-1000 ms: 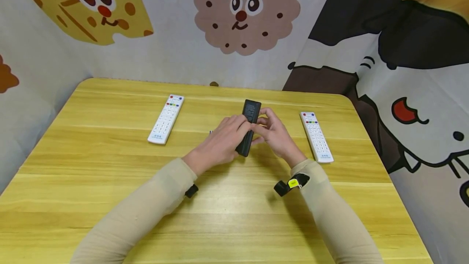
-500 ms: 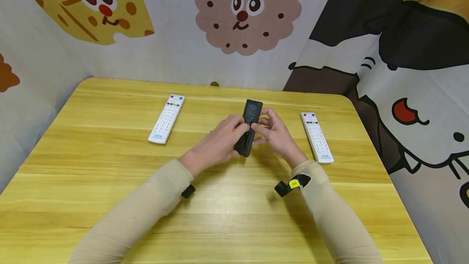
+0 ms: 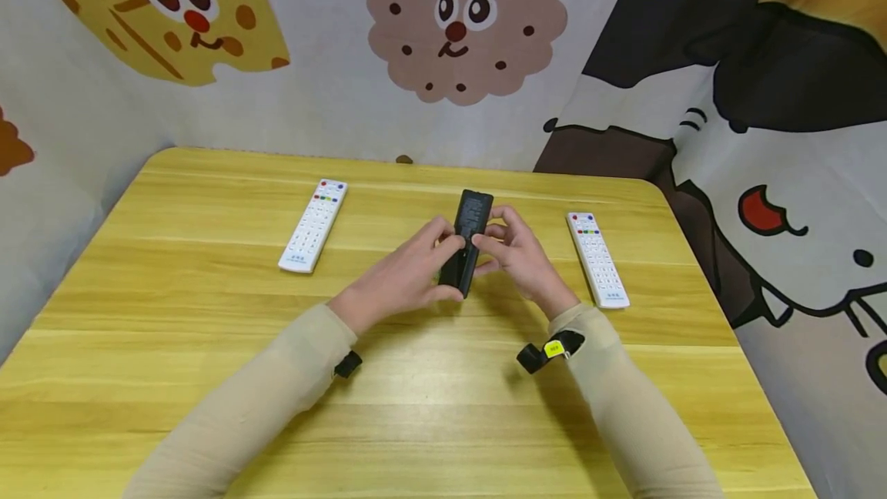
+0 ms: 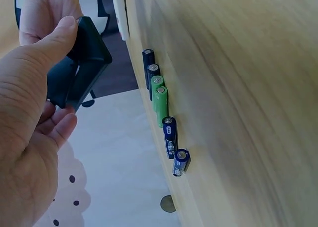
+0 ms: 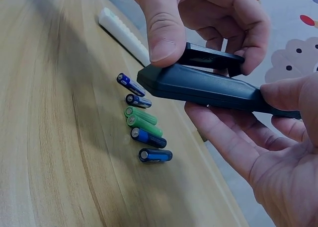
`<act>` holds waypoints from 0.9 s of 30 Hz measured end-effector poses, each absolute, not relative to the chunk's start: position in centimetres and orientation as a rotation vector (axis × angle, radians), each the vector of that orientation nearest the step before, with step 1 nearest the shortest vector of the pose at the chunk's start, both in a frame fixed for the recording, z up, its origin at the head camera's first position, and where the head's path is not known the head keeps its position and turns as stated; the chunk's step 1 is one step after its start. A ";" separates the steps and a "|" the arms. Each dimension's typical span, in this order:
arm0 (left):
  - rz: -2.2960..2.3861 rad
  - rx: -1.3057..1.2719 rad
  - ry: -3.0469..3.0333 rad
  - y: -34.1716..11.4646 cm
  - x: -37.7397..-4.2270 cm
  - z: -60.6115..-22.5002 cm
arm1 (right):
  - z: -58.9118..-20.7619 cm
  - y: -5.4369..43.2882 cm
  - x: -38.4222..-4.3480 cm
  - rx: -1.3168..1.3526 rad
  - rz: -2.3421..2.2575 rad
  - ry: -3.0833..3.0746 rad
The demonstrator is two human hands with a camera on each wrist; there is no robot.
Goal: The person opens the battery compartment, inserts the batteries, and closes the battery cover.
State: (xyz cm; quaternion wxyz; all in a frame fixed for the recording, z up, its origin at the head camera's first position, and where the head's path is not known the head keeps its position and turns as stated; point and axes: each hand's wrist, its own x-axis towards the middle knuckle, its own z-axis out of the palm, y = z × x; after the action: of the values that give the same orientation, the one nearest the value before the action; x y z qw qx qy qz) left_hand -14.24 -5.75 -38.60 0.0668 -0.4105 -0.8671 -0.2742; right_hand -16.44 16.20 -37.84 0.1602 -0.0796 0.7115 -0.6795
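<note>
A black remote control (image 3: 474, 210) is held back-side up above the table. My right hand (image 3: 516, 256) grips it from the right, its thumb on top and fingers beneath in the right wrist view. From the left, my left hand (image 3: 409, 272) holds the battery cover (image 5: 211, 57), which stands tilted up off the remote's body (image 5: 208, 88). The left thumb (image 5: 164, 40) lies at the remote's end, and the left fingers curl at the cover's far end. The inside of the battery compartment is hidden.
Several batteries lie in a row below the remote, green batteries (image 5: 144, 123) between blue ones (image 5: 155, 155). One white remote (image 3: 313, 226) lies left on the wooden table (image 3: 443, 414), another white remote (image 3: 598, 260) right. A printed cloth (image 3: 312, 122) hangs behind.
My left hand has shifted slightly left and toward me, its thumb and fingers spreading further apart, and the cover has come up from the black remote. The right hand has stayed nearly still.
</note>
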 end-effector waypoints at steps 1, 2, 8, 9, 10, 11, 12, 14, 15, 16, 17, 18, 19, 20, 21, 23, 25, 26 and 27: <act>-0.829 -1.235 -2.616 -5.8 -14.2 -38.6 | -37.9 16.1 -16.4 -0.229 -1.941 2.031; -0.830 -1.231 -2.618 -5.9 -14.1 -38.6 | -37.9 16.1 -16.4 -0.229 -1.941 2.028; -0.826 -1.220 -2.614 -6.0 -14.0 -38.6 | -38.0 16.0 -16.3 -0.232 -1.944 2.034; -0.822 -1.220 -2.612 -6.0 -14.0 -38.6 | -38.0 16.0 -16.3 -0.236 -1.943 2.036; -0.818 -1.221 -2.610 -6.0 -14.0 -38.6 | -38.0 16.1 -16.3 -0.239 -1.942 2.037; -0.815 -1.222 -2.607 -6.0 -14.0 -38.6 | -38.0 16.1 -16.3 -0.239 -1.942 2.038; -0.813 -1.224 -2.603 -6.0 -14.0 -38.6 | -38.0 16.0 -16.3 -0.236 -1.942 2.037; -0.808 -1.227 -2.598 -6.0 -14.0 -38.7 | -38.0 16.0 -16.4 -0.230 -1.941 2.035; -0.804 -1.227 -2.599 -6.1 -14.1 -38.7 | -38.0 16.1 -16.4 -0.228 -1.940 2.034; -0.805 -1.228 -2.599 -6.1 -14.1 -38.7 | -38.0 16.0 -16.4 -0.224 -1.939 2.033; -0.806 -1.228 -2.600 -6.1 -14.1 -38.7 | -38.0 16.0 -16.4 -0.220 -1.939 2.032; -0.805 -1.225 -2.604 -6.2 -14.1 -38.7 | -38.0 16.1 -16.4 -0.217 -1.937 2.032; -0.805 -1.223 -2.609 -6.2 -14.1 -38.7 | -38.0 16.1 -16.5 -0.216 -1.935 2.034; -0.805 -1.219 -2.614 -6.3 -14.2 -38.7 | -38.0 16.1 -16.5 -0.212 -1.934 2.036; -0.804 -1.215 -2.619 -6.4 -14.2 -38.7 | -38.0 16.2 -16.5 -0.211 -1.933 2.038; -0.798 -1.207 -2.624 -6.6 -14.2 -38.8 | -38.0 16.2 -16.5 -0.204 -1.934 2.041; -0.782 -1.200 -2.627 -6.8 -14.2 -38.8 | -38.0 16.3 -16.5 -0.200 -1.935 2.042; -0.775 -1.196 -2.629 -6.9 -14.2 -38.9 | -38.0 16.3 -16.5 -0.197 -1.938 2.040; -0.767 -1.193 -2.632 -7.0 -14.3 -38.9 | -38.0 16.3 -16.5 -0.197 -1.940 2.040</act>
State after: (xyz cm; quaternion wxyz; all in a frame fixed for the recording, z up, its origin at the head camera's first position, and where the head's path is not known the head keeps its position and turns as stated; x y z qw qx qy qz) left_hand -14.26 -7.04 -38.89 0.0755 -0.3979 -0.8778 -0.2559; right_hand -16.53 16.28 -37.97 0.1592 -0.0690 0.7136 -0.6787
